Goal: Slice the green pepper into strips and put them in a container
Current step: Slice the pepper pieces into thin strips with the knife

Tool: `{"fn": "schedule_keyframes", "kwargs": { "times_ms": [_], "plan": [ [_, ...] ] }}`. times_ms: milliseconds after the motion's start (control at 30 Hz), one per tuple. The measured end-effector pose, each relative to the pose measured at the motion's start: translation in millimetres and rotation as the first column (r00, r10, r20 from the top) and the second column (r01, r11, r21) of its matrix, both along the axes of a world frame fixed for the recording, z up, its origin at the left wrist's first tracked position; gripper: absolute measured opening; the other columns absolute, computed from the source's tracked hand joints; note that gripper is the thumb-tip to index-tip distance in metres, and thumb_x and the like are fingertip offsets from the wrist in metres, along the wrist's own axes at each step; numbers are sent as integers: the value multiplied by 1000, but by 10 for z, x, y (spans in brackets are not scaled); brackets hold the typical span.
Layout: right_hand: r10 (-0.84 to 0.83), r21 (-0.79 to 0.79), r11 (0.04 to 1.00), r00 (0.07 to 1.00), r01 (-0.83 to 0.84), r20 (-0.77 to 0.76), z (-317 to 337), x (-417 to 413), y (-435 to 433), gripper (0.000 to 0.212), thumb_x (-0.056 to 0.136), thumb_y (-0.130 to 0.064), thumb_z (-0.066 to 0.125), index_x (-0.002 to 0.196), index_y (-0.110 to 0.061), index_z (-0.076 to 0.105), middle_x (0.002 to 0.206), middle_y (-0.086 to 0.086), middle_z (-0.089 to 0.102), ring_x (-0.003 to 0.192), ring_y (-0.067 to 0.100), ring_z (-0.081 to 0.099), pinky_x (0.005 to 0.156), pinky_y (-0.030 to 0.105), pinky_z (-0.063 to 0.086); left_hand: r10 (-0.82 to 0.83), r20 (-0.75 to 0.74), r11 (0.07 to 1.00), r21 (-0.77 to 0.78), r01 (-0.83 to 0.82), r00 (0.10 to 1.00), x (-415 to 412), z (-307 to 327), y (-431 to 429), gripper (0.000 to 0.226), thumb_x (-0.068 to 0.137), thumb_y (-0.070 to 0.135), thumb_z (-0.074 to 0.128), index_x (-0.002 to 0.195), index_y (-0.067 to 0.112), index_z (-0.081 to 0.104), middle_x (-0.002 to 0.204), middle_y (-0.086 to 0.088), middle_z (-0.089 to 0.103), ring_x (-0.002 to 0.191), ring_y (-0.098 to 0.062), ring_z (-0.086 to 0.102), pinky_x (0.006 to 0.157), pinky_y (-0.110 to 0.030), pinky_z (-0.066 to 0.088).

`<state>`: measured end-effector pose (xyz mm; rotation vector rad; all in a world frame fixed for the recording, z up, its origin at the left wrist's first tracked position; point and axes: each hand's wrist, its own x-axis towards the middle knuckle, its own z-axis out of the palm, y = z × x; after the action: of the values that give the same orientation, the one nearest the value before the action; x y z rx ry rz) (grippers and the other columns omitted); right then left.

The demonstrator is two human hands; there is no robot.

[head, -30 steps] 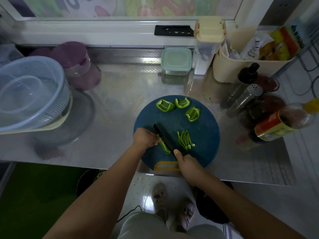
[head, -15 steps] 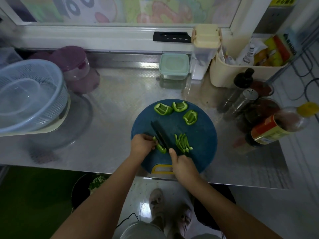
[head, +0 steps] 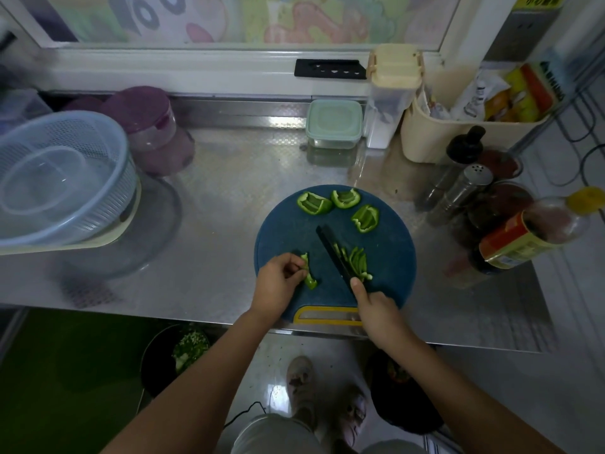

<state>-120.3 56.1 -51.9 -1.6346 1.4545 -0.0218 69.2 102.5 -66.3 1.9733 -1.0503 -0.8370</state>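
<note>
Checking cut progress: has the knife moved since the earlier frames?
Yes: the knife shifted right across the cutting board, off the held pepper piece, against the strips.

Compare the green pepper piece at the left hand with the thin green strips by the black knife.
The green pepper piece is one wider chunk; the thin green strips are several slivers. The left hand pinches the piece; the strips lie loose beside the black knife. Both rest on the round blue board.
</note>
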Motion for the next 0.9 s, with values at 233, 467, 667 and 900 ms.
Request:
{"fn": "schedule_keyframes", "kwargs": {
  "times_ms": [233,467,667,900],
  "plan": [
    [7,-18,1000,1000,-7,-2,8,13,9,63,97,-56,23,55,-14,46,62,3,50,63,20,50,63,31,35,-48,-99,996,76,55,994,47,49,-20,16,73,11,78,85,13,66,72,4,62,65,-2,55,63,-6,43],
    [31,-47,998,1000,-31,-5,17,18,29,64,97,-55,21,53,-15,45,60,3,50,68,22,53,64,30,35,-135,-79,977,156,146,988,126,97,-76,25,68,4,80,82,18,64,73,5,61,67,-2,56,65,-10,43],
    [44,-51,998,999,-45,-18,26,17,34,64,97,-56,21,53,-16,45,64,5,54,71,25,56,65,30,37,-192,-47,961,194,198,980,105,146,-77,33,66,0,79,87,16,60,74,6,55,66,-2,52,58,-3,39],
    [61,-22,998,998,-61,-23,113,27,45,65,97,-55,21,54,-13,46,57,2,52,56,15,51,52,30,34,-199,-55,952,228,206,978,123,159,-70,34,70,-8,70,90,17,62,78,3,59,73,-10,56,62,-4,42]
  ]
}}
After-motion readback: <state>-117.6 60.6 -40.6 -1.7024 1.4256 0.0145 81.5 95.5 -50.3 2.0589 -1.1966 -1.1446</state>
